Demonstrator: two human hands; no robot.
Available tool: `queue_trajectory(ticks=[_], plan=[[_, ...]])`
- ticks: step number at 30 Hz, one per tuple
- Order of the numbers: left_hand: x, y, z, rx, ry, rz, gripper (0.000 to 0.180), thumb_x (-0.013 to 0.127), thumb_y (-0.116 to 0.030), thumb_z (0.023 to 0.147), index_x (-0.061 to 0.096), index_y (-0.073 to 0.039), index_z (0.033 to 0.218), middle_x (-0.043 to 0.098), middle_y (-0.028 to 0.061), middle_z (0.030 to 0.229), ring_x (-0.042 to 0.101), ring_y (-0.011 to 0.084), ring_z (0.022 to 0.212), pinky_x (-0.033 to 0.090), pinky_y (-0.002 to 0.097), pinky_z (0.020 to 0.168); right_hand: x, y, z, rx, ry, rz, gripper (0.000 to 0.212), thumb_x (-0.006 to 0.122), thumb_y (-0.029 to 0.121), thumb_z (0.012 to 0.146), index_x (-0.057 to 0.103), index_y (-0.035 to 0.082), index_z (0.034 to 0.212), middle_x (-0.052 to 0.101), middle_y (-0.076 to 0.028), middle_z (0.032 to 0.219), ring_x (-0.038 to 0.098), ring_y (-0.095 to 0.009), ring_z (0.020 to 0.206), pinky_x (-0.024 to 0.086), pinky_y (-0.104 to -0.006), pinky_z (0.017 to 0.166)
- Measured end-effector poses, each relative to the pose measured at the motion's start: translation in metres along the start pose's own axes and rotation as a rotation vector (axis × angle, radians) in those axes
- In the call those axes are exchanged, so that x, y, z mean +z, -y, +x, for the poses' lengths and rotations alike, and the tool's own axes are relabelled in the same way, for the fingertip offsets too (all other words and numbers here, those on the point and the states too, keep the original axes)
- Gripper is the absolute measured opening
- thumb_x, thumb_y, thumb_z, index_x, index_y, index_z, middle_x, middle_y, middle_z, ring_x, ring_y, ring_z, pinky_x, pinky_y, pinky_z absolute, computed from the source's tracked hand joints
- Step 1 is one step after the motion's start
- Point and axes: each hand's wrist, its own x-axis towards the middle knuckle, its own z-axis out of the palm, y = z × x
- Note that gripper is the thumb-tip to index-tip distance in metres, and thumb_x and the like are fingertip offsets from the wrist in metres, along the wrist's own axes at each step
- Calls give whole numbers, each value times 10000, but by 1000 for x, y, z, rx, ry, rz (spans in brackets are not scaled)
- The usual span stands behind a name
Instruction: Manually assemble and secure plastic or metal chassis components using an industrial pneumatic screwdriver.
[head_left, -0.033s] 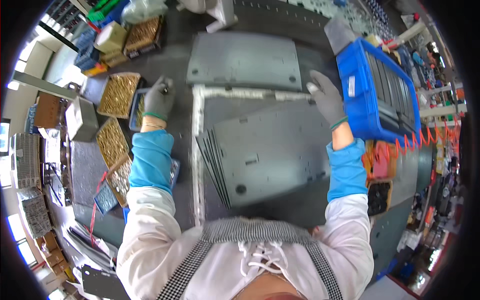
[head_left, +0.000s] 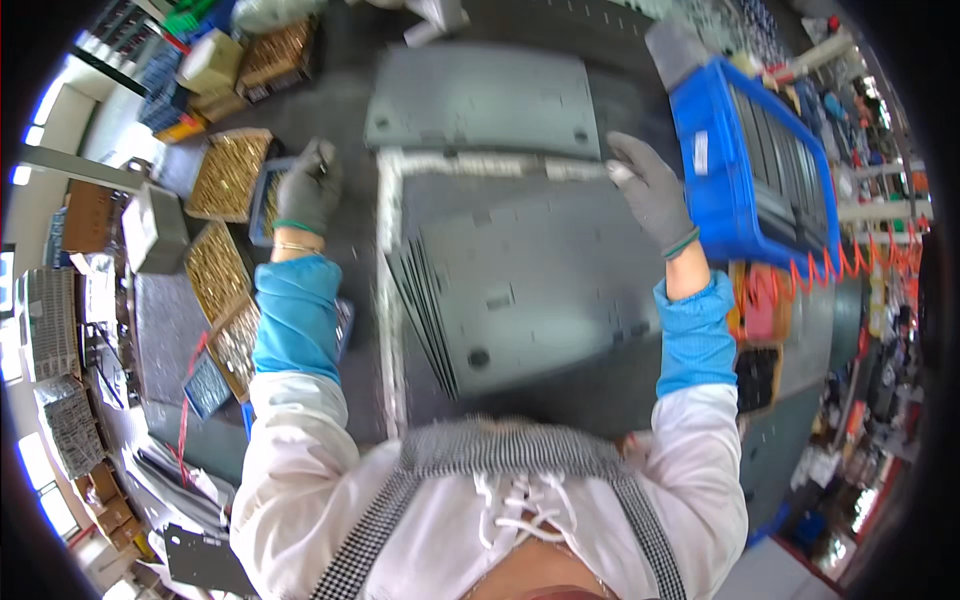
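My left hand [head_left: 308, 190], in a grey glove, hovers beside a small blue tray [head_left: 262, 205] of small parts. Its fingers are curled together, and whatever they may hold is too small to make out. On the other side, my gloved right hand [head_left: 652, 195] has its fingers stretched and thumb apart, with nothing in it. It is between the far grey sheet-metal panel [head_left: 480, 100] and a blue bin [head_left: 708, 200]. A fanned stack of similar grey panels [head_left: 550, 290] with holes and slots lies nearer to me, between my forearms.
Trays of brass-coloured parts [head_left: 232, 175] and a box of silvery parts [head_left: 238, 345] line the left side. The blue bin holds several dark upright strips [head_left: 770, 170]. A coiled red hose [head_left: 830, 265] hangs at the right. White strips [head_left: 390, 300] border the panel stack.
The whole view has shifted slightly, so the table sits a little higher in the picture. Both hands keep nearly the same pose, and the panels lie as before.
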Motion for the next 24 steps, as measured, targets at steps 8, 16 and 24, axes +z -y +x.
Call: queue_trajectory(ticks=[8,16,24], plan=[[73,65,-207,-307,-100,-182,343,465,-5,1007,517,40,1343,625,150,1182,635,207,982,561,250,825,-19,75,-198,-42,265,-406,413,717,124,834,629,72,1234,625,-163,1260,607,-365,1161,487,-415,978],[95,126,-313,-464,-257,35,224,480,-246,1065,555,-64,1171,560,1,924,491,58,705,419,153,532,-94,-70,-326,809,-332,-654,459,618,344,874,605,51,1228,669,-280,1105,631,-453,1064,497,-495,912],[140,175,-336,-471,-156,-26,227,547,-239,1038,559,-50,1164,553,5,905,496,74,709,433,166,556,-55,-95,-346,958,-112,-751,765,815,323,710,468,60,1338,505,-329,1285,606,-455,1109,505,-485,948]])
